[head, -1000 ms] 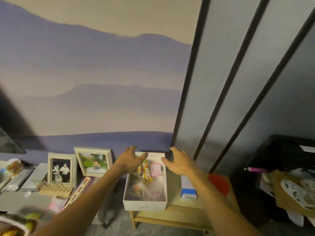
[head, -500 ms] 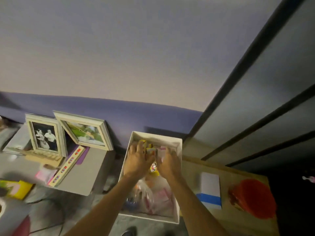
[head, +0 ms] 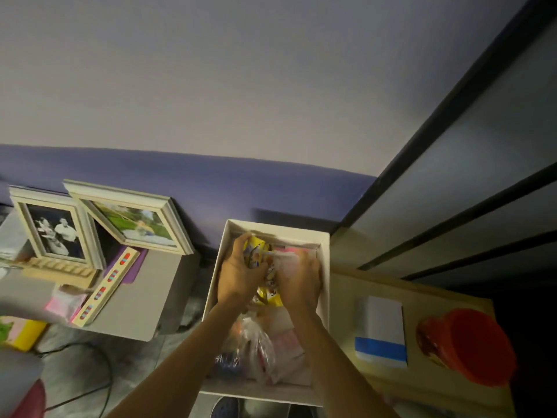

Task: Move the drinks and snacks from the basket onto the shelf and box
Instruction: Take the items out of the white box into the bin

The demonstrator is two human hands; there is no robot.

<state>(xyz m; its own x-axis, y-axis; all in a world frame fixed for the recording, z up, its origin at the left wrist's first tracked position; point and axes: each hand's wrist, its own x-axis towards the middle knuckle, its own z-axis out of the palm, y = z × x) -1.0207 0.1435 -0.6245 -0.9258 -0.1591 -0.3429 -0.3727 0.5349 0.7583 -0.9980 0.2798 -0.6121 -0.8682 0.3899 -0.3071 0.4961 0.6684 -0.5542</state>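
Snack packets (head: 265, 277), yellow, light and crinkly, are held inside the white box (head: 325, 267) by the left hand (head: 238, 276) and right hand (head: 301, 279), fingers closed around them, best gripped by the edges, while a plastic bag (head: 256, 345) crowds the box and a red lid (head: 470, 345) lies clear.

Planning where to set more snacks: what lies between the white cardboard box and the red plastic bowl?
Head view: a white carton with a blue stripe lies flat there.
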